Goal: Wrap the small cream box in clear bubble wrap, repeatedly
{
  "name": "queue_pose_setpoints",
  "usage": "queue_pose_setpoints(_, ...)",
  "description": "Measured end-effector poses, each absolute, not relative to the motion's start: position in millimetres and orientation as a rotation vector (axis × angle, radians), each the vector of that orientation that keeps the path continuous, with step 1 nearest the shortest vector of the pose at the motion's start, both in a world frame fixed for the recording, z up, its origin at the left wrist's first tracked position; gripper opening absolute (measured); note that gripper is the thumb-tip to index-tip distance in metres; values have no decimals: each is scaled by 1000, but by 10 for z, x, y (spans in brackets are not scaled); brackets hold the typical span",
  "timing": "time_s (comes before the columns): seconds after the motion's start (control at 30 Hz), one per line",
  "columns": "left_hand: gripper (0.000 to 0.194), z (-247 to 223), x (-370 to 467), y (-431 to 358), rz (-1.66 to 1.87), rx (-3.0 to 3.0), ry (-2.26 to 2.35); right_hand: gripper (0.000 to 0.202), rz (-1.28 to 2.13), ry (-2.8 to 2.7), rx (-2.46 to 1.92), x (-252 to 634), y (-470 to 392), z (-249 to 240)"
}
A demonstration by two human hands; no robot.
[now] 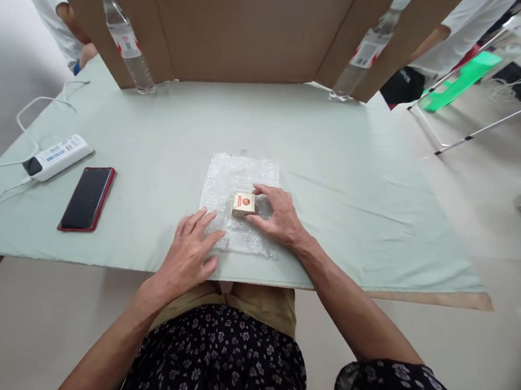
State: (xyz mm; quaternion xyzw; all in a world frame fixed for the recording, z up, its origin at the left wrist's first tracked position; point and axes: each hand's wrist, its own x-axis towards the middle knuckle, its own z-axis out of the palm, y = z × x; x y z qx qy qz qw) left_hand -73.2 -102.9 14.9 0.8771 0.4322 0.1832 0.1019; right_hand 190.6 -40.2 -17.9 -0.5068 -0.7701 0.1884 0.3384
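A small cream-coloured box [244, 204] with red print lies on a sheet of bubble wrap [236, 171] near the table's front edge. My right hand [279, 214] holds the box from its right side, thumb at the near edge and forefinger at the far corner. To the left, my left hand [196, 246] rests with fingers apart at the left edge of the bubble wrap; nothing is in it. Part of the sheet is hidden beneath my right hand.
A phone [87, 199] and a white power strip [61, 156] with cables lie at left. Water bottles, one left [129, 52] and one right [373, 48], stand before a cardboard screen [247, 28]. Parts of other people show behind it.
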Motion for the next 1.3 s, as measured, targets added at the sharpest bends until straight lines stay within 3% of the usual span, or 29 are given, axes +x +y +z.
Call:
queue_pose_setpoints(0.13,18,29,-610,-954,660,2619,1300,54,511,-1962,-1344,1858,-427,-195)
queue_pose_setpoints(0.37,12,161,-468,-734,1022,2319,1324,46,674,-1874,-1287,1891,-420,-124)
queue_pose_setpoints(0.53,10,282,-298,-424,971,1996,1372,47,996,-1683,-1171,2117,-492,147)
queue_pose_setpoints(0.63,11,308,-235,-302,920,1911,1381,50,1023,-1768,-1208,2165,-525,226)
queue_pose_setpoints(0.77,8,332,-292,-226,783,1888,1339,17,906,-1766,-1255,2095,-453,194)
queue_pose_setpoints(1.1,21,225,-185,-162,907,1749,1233,26,1107,-1650,-1199,1979,-235,105)
queue_pose_setpoints(1.3,17,132,-160,-196,999,1737,1210,29,1095,-1520,-1233,1925,-370,10)
